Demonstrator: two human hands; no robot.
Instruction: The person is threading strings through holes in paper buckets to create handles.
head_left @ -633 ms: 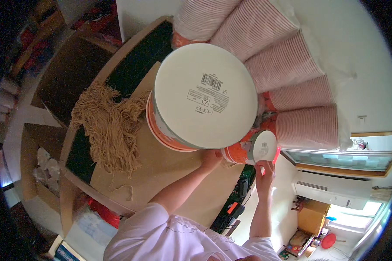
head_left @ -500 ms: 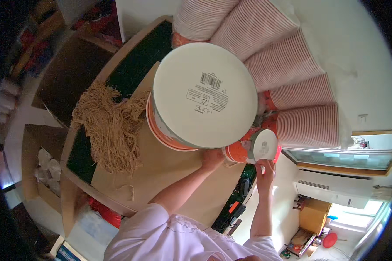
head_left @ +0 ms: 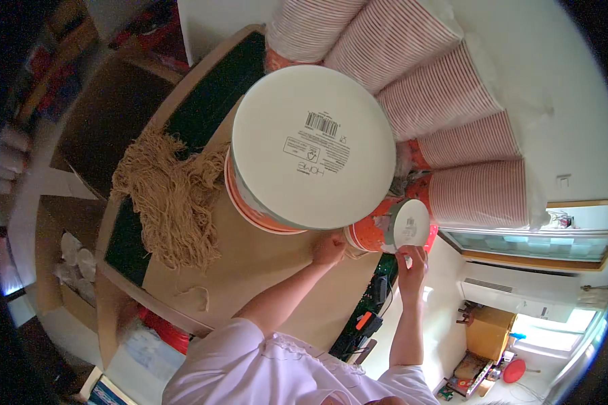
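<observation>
A large round tub (head_left: 314, 145) with a white base and orange sides stands upside down at the middle of the table, its base facing me. Just right of it is a smaller orange tub (head_left: 411, 223) with a grey band and a white base, tilted. My right hand (head_left: 413, 262) pinches the near edge of this small tub. Closed in a fist, my left hand (head_left: 328, 248) sits below the large tub's near rim. A tan strand (head_left: 355, 254) shows between it and the small tub; whether the fist holds it is hidden.
A tangled heap of tan twine (head_left: 172, 199) lies on the left of the table, on brown board (head_left: 250, 266). Tall plastic-wrapped stacks of tubs (head_left: 476, 196) line the far right side. Black and orange devices with cables (head_left: 367, 324) lie at the right edge. Cardboard boxes (head_left: 64, 209) stand left.
The large tub appears shifted very slightly left. My left hand has turned into a tighter fist a little lower. The right hand keeps its pinch on the small tub.
</observation>
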